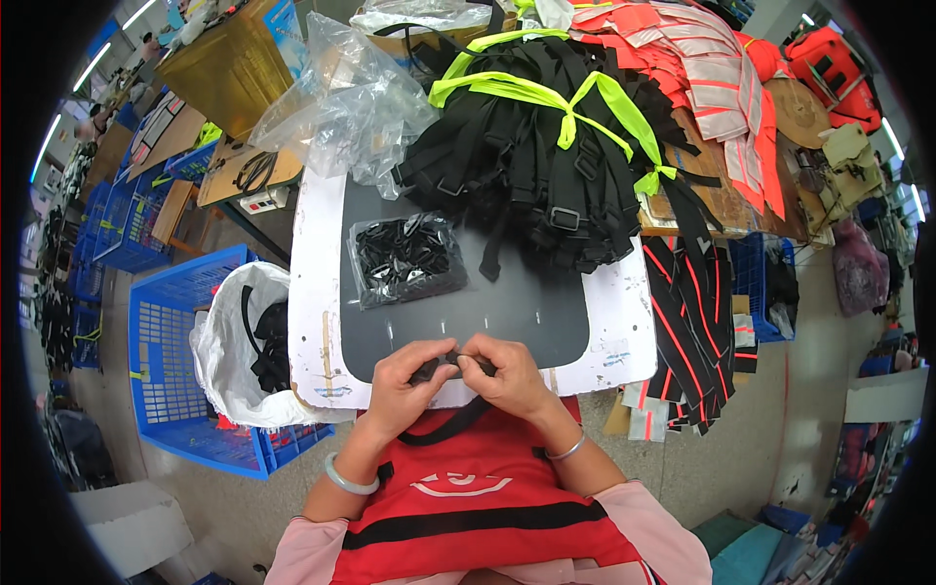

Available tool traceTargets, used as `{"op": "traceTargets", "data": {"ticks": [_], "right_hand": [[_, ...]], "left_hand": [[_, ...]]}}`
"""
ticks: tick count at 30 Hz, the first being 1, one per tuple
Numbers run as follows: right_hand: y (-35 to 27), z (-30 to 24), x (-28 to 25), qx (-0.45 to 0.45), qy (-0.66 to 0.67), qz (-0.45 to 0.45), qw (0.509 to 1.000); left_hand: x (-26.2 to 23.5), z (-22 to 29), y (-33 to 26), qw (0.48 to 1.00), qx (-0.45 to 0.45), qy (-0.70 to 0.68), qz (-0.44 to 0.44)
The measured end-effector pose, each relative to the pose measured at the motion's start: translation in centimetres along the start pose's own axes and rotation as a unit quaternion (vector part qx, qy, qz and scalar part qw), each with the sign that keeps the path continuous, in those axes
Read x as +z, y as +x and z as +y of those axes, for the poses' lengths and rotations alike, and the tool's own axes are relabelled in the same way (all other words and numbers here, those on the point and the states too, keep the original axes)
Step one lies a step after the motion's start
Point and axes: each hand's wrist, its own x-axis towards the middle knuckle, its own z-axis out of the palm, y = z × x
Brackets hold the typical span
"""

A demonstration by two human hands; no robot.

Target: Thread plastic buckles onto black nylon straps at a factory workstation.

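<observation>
Pinching one black strap (450,365) between them, the left hand (409,378) and right hand (509,374) meet at the near edge of a white-rimmed worktable (314,292); its tail hangs to the lap. Bare dark board lies just ahead. Beyond sit one clear bag of black buckles (406,257) and one strap bundle (546,156) tied with yellow-green tape. What the fingers grip is hidden.

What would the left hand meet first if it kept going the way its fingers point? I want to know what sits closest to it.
The left hand points right, toward the right hand. It would meet the small black strap piece both hands pinch, then the right hand's fingers just beyond, nearly touching.
</observation>
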Motion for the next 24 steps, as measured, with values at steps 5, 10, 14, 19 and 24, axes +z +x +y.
{"op": "traceTargets", "data": {"ticks": [5,10,14,19,24], "right_hand": [[0.1,0.1,0.3,-0.072,-0.044,0.049,0.995],[0.1,0.2,-0.1,-0.001,-0.012,0.003,1.0],[-0.1,0.9,0.8,-0.062,-0.061,0.096,0.992],[0.1,2.2,1.3,-0.096,-0.042,0.133,0.986],[0.2,1.4,0.8,-0.136,-0.028,0.084,0.987]], "left_hand": [[-0.5,0.3,0.7,0.999,0.018,0.016,-0.035],[-0.2,0.6,0.5,0.999,0.032,0.021,-0.031],[0.3,0.7,0.5,0.994,-0.075,-0.073,-0.003],[1.5,0.2,-0.1,0.896,-0.283,-0.341,-0.013],[1.1,-0.1,0.2,0.918,-0.251,-0.306,0.019]]}}
